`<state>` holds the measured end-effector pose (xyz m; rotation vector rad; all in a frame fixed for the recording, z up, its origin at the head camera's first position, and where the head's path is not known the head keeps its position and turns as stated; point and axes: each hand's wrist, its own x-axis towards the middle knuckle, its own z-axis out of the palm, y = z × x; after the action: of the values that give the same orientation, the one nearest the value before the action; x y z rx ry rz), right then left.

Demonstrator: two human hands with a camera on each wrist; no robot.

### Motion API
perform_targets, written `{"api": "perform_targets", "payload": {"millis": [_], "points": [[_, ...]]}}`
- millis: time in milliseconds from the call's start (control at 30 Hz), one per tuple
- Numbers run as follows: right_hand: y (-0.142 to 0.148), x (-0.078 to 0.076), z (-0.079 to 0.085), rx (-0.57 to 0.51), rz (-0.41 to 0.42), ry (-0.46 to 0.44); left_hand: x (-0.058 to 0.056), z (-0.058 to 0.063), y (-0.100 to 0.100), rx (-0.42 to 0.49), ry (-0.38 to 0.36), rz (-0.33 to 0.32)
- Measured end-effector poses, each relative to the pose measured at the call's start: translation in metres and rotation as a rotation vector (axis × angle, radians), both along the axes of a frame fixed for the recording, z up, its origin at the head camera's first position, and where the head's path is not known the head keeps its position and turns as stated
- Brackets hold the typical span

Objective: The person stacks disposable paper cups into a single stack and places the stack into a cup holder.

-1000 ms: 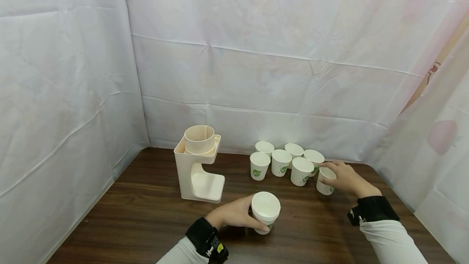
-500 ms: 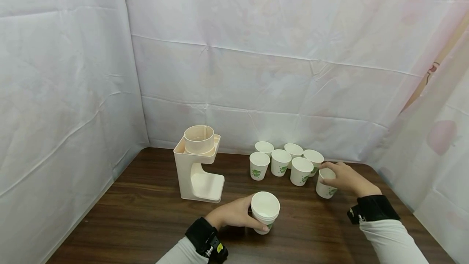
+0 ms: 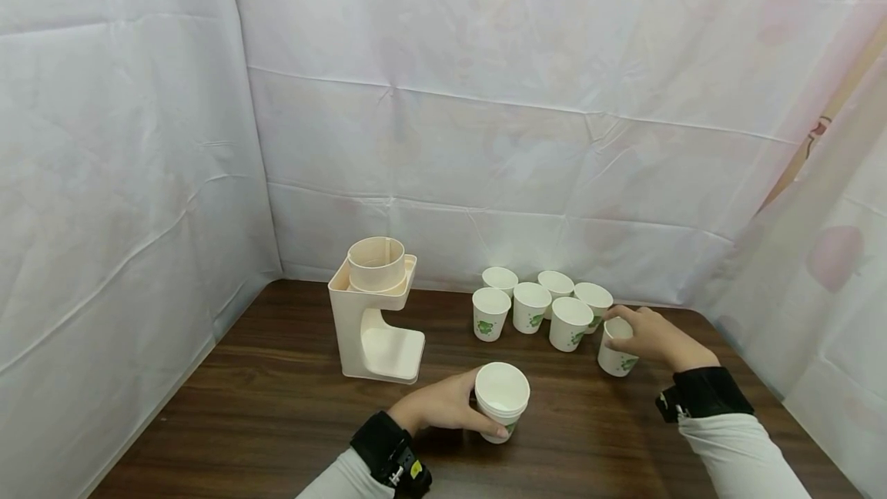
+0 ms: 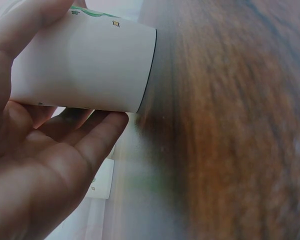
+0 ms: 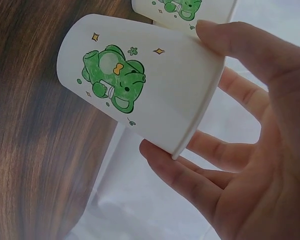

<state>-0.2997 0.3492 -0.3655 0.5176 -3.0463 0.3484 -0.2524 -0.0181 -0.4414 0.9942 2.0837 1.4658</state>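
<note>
In the head view my left hand (image 3: 443,404) holds a nested stack of white paper cups (image 3: 502,390) upright near the front of the table, doubled rims showing. From the left wrist, thumb and fingers wrap the outer cup (image 4: 90,65), its base close to the wood. Over at the right, my right hand (image 3: 654,337) grips a single paper cup (image 3: 615,362) near its rim. The right wrist view shows this cup (image 5: 155,85) with a green cartoon bear, thumb on one side and fingers on the other. Several more paper cups (image 3: 490,316) stand upright just left of it.
A cream-coloured stand (image 3: 349,337) with a round open holder (image 3: 377,264) on top stands at the back left. White curtains (image 3: 430,137) enclose the dark wooden table (image 3: 263,399) behind and at both sides.
My right hand has taken hold of the single cup, which has shifted slightly towards me. The left hand and its stack have stayed in place.
</note>
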Motion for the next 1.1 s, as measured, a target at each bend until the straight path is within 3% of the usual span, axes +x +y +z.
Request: {"api": "perform_targets", "payload": {"millis": [700,1100], "points": [[-0.001,0.003,-0.002,0.010,-0.001,-0.009,0.000,-0.001,0.000,-0.004,0.010,-0.011],[-0.011,0.014,0.010,0.032,0.033,-0.011,-0.002,-0.004,0.000,0.039,0.008,-0.038]]}}
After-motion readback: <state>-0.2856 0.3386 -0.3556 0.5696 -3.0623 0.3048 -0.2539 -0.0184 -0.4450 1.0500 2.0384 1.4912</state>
